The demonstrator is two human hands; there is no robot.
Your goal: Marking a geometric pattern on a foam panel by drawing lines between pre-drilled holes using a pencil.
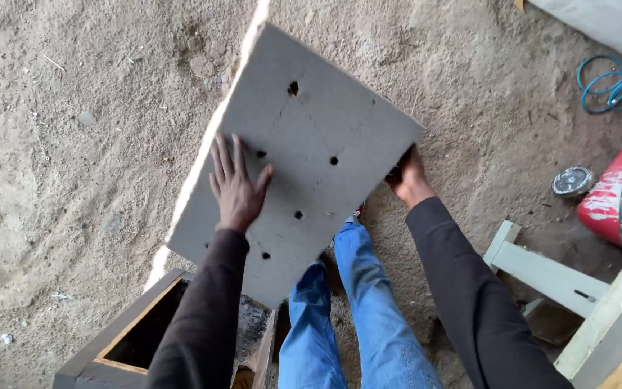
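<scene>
Both your arms are out in front, sleeves dark and long down to the wrists. Your left hand [236, 189] is flat, palm down, fingers [222, 160] spread and pointing away from you, thumb splayed to the right. Left forearm runs almost straight up from the bottom edge. Your right hand [406, 176] is curled, fingers hooked out of sight, only knuckles and back of hand visible. Right arm is bent and angles in from lower right. Hands are well apart. Your legs, in blue jeans, sit between the arms.
</scene>
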